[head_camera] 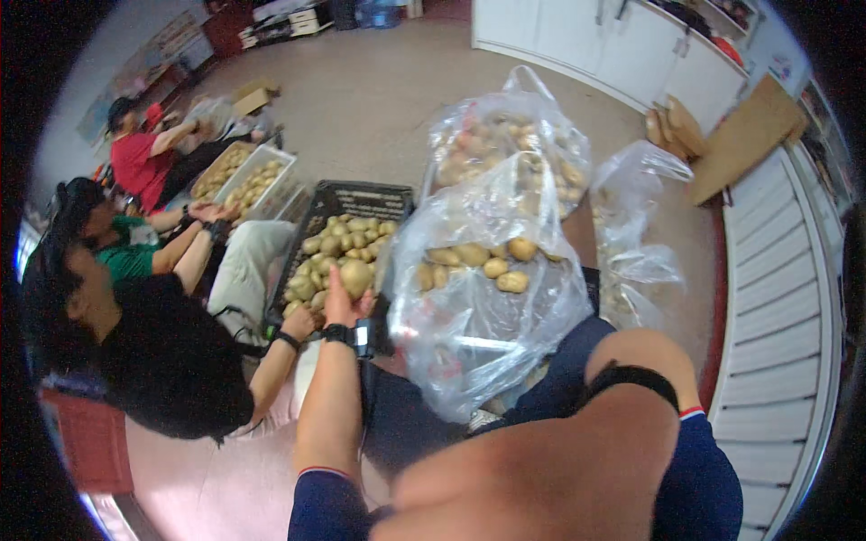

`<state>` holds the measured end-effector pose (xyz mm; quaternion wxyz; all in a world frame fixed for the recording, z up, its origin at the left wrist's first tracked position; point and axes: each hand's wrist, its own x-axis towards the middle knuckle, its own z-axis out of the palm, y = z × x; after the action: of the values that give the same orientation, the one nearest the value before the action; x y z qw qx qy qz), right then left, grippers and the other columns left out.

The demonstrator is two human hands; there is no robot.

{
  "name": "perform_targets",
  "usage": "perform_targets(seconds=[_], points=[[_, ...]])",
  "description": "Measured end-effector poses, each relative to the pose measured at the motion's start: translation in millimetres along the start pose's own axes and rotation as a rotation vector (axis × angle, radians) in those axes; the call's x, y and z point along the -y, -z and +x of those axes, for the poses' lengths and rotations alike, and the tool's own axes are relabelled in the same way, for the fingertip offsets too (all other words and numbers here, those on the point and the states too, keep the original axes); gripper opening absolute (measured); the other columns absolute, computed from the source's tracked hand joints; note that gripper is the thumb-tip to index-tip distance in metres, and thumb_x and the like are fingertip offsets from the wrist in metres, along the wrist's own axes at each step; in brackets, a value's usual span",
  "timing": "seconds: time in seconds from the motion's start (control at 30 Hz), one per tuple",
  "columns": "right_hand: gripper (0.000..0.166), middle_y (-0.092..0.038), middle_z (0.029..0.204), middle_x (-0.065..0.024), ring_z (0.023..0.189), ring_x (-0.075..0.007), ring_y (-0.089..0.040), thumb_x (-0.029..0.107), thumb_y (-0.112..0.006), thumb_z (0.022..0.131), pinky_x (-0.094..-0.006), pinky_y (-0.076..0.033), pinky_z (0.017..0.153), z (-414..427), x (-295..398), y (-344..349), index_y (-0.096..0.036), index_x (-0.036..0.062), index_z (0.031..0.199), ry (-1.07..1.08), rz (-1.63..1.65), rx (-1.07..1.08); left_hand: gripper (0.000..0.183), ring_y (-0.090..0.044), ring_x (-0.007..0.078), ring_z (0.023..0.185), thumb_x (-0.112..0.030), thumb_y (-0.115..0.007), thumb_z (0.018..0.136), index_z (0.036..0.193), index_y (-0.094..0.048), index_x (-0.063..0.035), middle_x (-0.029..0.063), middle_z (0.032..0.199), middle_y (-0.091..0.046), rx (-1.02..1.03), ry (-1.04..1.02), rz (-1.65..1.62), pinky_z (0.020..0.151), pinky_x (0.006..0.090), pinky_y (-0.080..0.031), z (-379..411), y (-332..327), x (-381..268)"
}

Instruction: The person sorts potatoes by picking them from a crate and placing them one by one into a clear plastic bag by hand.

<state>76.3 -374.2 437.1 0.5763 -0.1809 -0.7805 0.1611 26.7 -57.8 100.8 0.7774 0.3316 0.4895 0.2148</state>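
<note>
My left hand (344, 304) wears a dark wristband and holds a large potato (355, 277) above a black plastic crate (365, 191). Many potatoes (345, 237) lie inside that crate. Close to the camera, my right hand (534, 473) is large and blurred, so its fingers and anything in them cannot be made out. In front of me a clear plastic bag (460, 358) is spread open, with several loose potatoes (512, 281) in it. Behind it stands a fuller clear bag of potatoes (507, 145).
At my left a co-worker in black (169, 358) reaches a hand (302, 323) to the crate. Further left, other people sit by a white crate (281, 172) of potatoes. Another plastic bag (636, 203), a cardboard sheet (744, 138) and white cabinets (561, 34) are at right and back.
</note>
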Motion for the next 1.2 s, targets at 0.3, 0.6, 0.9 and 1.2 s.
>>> perform_targets(seconds=[0.3, 0.6, 0.9, 1.2], points=[[0.037, -0.068, 0.091, -0.0041, 0.061, -0.02, -0.058, 0.029, -0.071, 0.071, -0.0358, -0.047, 0.048, -6.0, 40.8, 30.0, -0.068, 0.0026, 0.097, 0.071, -0.348, 0.075, 0.07, -0.064, 0.0322, 0.075, -0.062, -0.05, 0.09, 0.123, -0.048, -0.001, 0.0182, 0.107, -0.058, -0.055, -0.056, -0.222, 0.055, 0.039, -0.058, 8.9, -8.2, 20.2], [0.032, -0.067, 0.097, -0.0119, 0.085, -0.0239, -0.064, 0.006, -0.051, 0.088, -0.0333, -0.051, 0.076, -204.9, -108.0, -6.3, -0.058, 0.0031, 0.119, -1.092, -0.201, -0.55, 0.074, -0.06, 0.0281, 0.064, -0.062, -0.019, 0.096, 0.115, -0.048, 0.0035, 0.0177, 0.081, -0.06, -0.068, -0.131, 0.123, 0.055, 0.0358, -0.054, 58.9, 48.0, 19.5], [0.039, -0.063, 0.109, -0.0202, 0.1, -0.0357, -0.061, 0.02, -0.064, 0.084, -0.0415, -0.048, 0.087, -410.8, -139.6, -38.6, -0.057, -0.0004, 0.116, -1.513, -0.687, -0.72, 0.049, -0.058, 0.0263, 0.083, -0.047, -0.048, 0.096, 0.119, -0.041, -0.004, 0.0114, 0.118, -0.047, -0.019, -0.069, -0.021, 0.062, 0.0404, -0.055, 24.2, 10.9, 25.5], [0.071, -0.054, 0.121, -0.032, 0.112, -0.045, -0.054, 0.041, -0.075, 0.075, -0.0467, -0.046, 0.094, -417.6, -153.9, -20.8, -0.051, -0.0088, 0.119, -1.919, -0.958, -0.654, 0.034, -0.057, 0.0214, 0.067, -0.03, -0.063, 0.085, 0.086, -0.061, 0.0034, 0.0132, 0.08, -0.061, -0.009, -0.65, 0.882, 0.055, 0.0326, -0.046, 16.7, -1.4, 57.0]])
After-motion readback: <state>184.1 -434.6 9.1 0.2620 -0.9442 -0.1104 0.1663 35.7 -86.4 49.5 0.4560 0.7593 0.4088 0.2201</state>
